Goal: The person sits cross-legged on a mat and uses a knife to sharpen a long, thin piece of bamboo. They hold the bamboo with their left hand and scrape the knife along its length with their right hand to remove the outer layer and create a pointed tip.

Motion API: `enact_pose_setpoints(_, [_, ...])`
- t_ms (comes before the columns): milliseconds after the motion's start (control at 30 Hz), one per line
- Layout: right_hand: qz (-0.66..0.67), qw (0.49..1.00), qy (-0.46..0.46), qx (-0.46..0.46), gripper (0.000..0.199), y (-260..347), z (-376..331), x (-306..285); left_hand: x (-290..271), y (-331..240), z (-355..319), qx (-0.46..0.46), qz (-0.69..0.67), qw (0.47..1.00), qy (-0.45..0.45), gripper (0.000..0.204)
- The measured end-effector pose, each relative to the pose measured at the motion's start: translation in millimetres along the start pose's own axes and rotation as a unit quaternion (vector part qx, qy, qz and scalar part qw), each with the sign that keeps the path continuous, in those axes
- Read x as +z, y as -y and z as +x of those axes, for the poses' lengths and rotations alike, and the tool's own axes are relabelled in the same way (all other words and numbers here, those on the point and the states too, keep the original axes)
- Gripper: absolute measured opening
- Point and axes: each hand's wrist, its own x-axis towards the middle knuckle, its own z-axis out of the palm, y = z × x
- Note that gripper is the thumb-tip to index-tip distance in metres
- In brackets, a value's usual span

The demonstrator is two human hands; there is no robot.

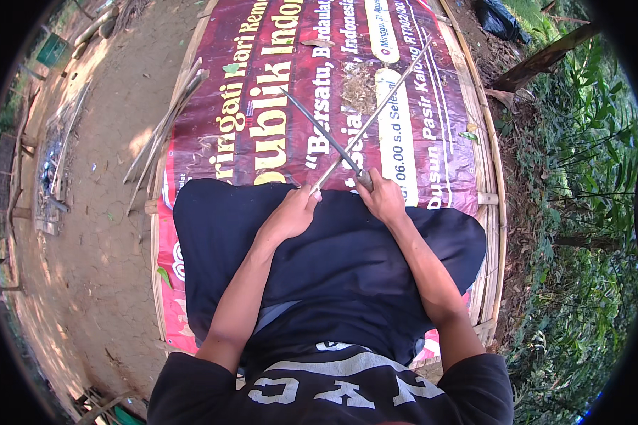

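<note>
My left hand is closed around the near end of a long thin bamboo strip, which slants away to the far right. In my right hand is the handle of a knife, its narrow dark blade pointing to the far left. Blade and strip cross just beyond my hands, with the blade against the strip. Both wrists are above the dark cloth over my lap. A small heap of pale shavings lies farther out on the maroon printed banner.
The banner covers a bamboo platform with a pole edge on the right. Several loose bamboo strips lean over its left edge. Bare earth is at left, green plants at right. A black plastic bag lies far right.
</note>
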Motion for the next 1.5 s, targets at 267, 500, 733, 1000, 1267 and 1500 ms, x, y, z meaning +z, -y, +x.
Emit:
enact_pose_setpoints(267, [-0.044,0.997,0.019,-0.063,0.033,-19,1,0,-9,-8,-11,-0.041,-0.031,0.998,0.046,0.029])
enact_pose_setpoints(500, [-0.04,0.998,0.024,-0.047,0.032,-5,-3,-8,-5,5,-3,-0.004,-0.023,1.0,0.017,0.027])
enact_pose_setpoints(733, [-0.062,0.995,0.008,-0.082,0.033,-21,3,-5,-2,10,-10,0.03,-0.027,0.999,-0.003,0.026])
enact_pose_setpoints(1000, [-0.086,0.984,0.014,-0.157,0.033,-11,-8,-10,-10,12,-4,0.016,-0.042,0.999,0.019,0.025])
enact_pose_setpoints(1267, [-0.095,0.994,-0.006,-0.052,0.032,-39,16,-22,-16,4,5,0.015,0.016,0.999,0.023,0.028])
enact_pose_setpoints(1500, [-0.085,0.975,-0.008,-0.207,0.033,-10,-16,-5,-10,4,-1,0.022,-0.005,1.0,0.018,0.027])
